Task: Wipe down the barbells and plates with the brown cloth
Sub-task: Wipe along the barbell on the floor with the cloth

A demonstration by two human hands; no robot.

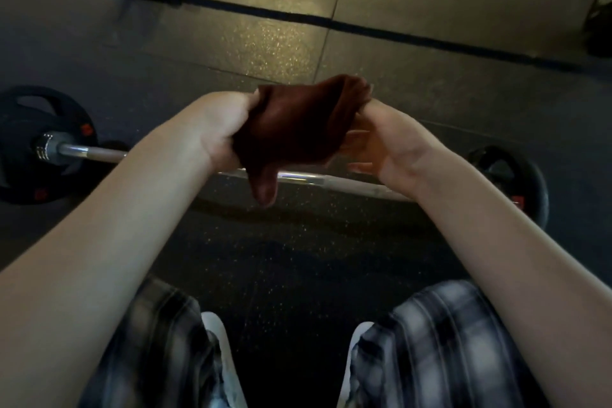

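Step in hand looks like re-folding: left hand (222, 129) grips and right hand (390, 146) pinches the dark brown soft cloth (298, 129), held close above the chrome steel barbell (331, 180) between black round plates (33, 142); next, probably lower cloth onto barbell.

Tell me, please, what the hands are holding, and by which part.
The brown cloth: the left hand grips its left edge, the right hand pinches its upper right corner.

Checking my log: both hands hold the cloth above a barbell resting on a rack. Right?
No. The head view shows the barbell lying on the floor, not on a rack. The left hand and right hand do hold the cloth above it.
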